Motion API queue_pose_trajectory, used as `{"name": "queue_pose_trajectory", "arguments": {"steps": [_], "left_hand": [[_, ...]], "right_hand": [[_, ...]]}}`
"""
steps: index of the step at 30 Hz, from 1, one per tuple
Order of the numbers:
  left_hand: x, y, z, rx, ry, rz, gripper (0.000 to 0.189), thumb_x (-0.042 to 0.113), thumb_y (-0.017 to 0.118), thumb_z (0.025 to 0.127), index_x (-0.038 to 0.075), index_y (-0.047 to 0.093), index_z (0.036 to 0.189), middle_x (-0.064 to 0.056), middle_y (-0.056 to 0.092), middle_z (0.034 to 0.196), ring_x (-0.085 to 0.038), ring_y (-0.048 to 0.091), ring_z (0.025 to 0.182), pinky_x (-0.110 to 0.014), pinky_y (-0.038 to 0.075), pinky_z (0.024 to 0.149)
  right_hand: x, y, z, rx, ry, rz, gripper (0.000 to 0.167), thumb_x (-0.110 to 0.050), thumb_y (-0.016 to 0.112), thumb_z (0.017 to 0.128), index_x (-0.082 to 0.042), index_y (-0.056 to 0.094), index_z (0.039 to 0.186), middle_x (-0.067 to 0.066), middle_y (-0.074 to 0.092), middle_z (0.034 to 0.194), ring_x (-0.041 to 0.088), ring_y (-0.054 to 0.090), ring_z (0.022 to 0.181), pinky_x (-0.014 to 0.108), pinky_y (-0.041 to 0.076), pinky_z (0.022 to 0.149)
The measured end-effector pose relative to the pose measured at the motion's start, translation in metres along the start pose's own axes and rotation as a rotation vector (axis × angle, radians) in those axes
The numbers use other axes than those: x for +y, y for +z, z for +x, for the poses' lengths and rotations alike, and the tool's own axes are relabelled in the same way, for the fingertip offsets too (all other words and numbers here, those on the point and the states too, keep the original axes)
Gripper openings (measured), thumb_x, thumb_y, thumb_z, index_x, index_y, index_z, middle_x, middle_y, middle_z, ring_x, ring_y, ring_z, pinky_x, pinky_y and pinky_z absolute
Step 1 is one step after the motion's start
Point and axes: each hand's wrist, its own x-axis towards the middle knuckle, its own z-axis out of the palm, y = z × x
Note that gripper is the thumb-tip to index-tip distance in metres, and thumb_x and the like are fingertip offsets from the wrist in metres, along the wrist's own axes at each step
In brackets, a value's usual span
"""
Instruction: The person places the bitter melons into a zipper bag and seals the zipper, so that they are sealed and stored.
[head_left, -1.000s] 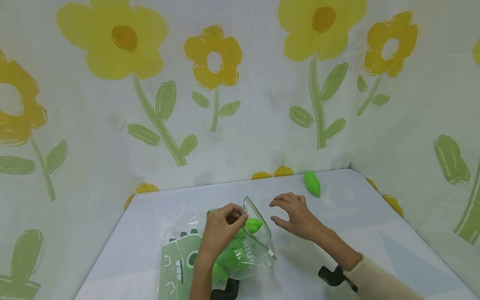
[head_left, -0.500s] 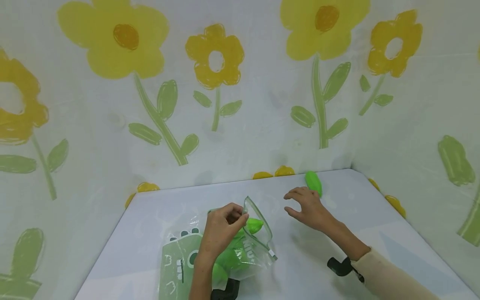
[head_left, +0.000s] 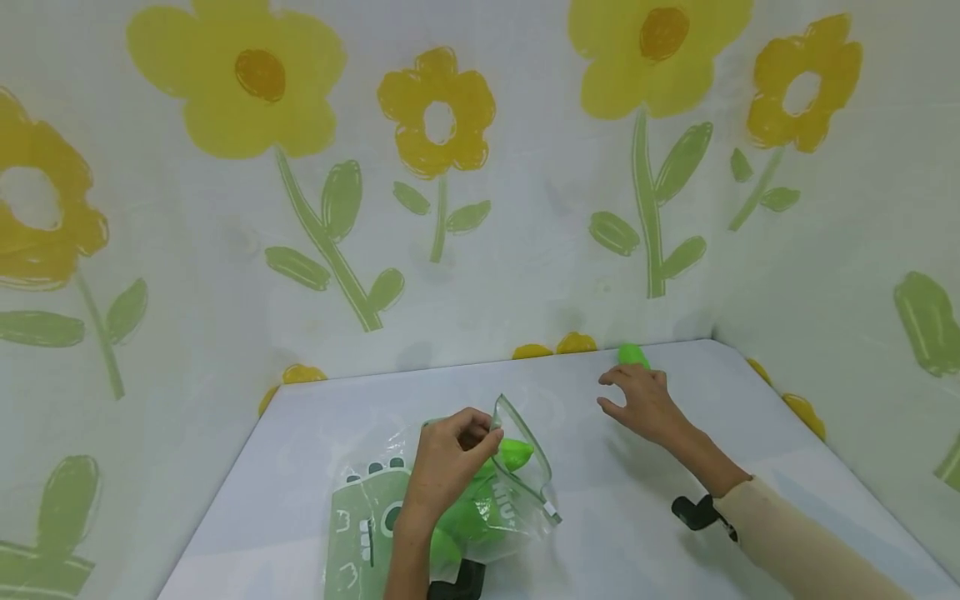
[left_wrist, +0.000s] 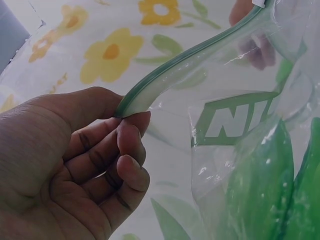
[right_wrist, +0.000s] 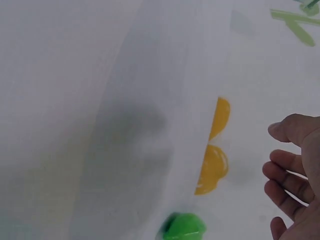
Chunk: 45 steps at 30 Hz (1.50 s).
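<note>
My left hand (head_left: pixel 448 462) pinches the green zip edge of a clear zip bag (head_left: pixel 358 508) between thumb and forefinger, as the left wrist view shows closely. The bag's mouth gapes toward the right, with a slider at its lower end. Inside lie several bright green pieces (left_wrist: pixel 262 185), and one pointed tip (head_left: pixel 516 454) shows at the mouth. My right hand (head_left: pixel 645 404) hovers over the table's right side, fingers loosely bent with nothing between them. Just behind it lies a bright green, rounded piece (head_left: pixel 633 356), partly covered by the hand in the head view.
The pale table (head_left: pixel 600 517) is backed and flanked by white cloth printed with yellow flowers (head_left: pixel 435 112). Its far edge meets the cloth close behind the loose green piece. A black wrist mount (head_left: pixel 693 512) hangs below my right forearm, another (head_left: pixel 459 581) beside the left wrist.
My right hand has moved right and away from the bag, toward the loose green piece, and now overlaps it in the head view. My left hand keeps its pinch on the bag.
</note>
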Motion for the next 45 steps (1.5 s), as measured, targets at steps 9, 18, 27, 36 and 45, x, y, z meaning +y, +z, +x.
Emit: {"name": "queue_pose_trajectory", "arguments": {"steps": [9,18,27,36,45], "left_hand": [[0.000,-0.001,0.002,0.006,0.010,0.008,0.007,0.019,0.074,0.093,0.013,0.072,0.095,0.010,0.068,0.076,-0.008,0.064,0.068,-0.026,0.055,0.067],[0.000,-0.002,0.003,-0.006,0.015,0.002,0.009,0.019,0.073,0.093,0.012,0.073,0.097,0.009,0.068,0.079,-0.008,0.064,0.070,-0.027,0.056,0.068],[-0.001,-0.002,0.001,-0.010,-0.006,0.002,0.010,0.020,0.073,0.093,0.011,0.073,0.098,0.009,0.068,0.079,-0.008,0.064,0.069,-0.026,0.056,0.067],[-0.003,-0.001,0.000,-0.008,-0.005,-0.002,0.009,0.021,0.073,0.093,0.012,0.072,0.097,0.009,0.068,0.078,-0.008,0.064,0.069,-0.027,0.055,0.067],[-0.004,-0.001,0.001,-0.010,-0.005,0.000,0.009,0.021,0.073,0.094,0.012,0.072,0.098,0.009,0.068,0.078,-0.008,0.065,0.069,-0.026,0.056,0.067]], "right_hand": [[0.026,0.002,0.008,-0.016,0.145,-0.084,0.037,-0.023,0.079,0.085,0.002,0.069,0.111,0.020,0.064,0.114,0.042,0.053,0.111,0.061,0.034,0.084],[0.052,0.012,0.011,-0.020,0.258,-0.147,0.051,-0.026,0.078,0.086,0.008,0.063,0.121,0.029,0.058,0.119,0.046,0.049,0.111,0.063,0.035,0.084],[0.072,0.025,0.009,-0.072,0.423,-0.175,0.064,-0.035,0.076,0.087,0.017,0.054,0.117,0.031,0.051,0.112,0.047,0.044,0.105,0.064,0.032,0.085],[0.083,0.029,0.007,-0.103,0.507,-0.126,0.060,-0.036,0.072,0.091,0.016,0.054,0.115,0.029,0.055,0.100,0.048,0.049,0.101,0.064,0.032,0.083],[0.092,0.025,0.001,0.021,0.486,-0.059,0.053,-0.030,0.074,0.087,0.012,0.060,0.116,0.032,0.062,0.106,0.050,0.054,0.097,0.061,0.032,0.079]]}}
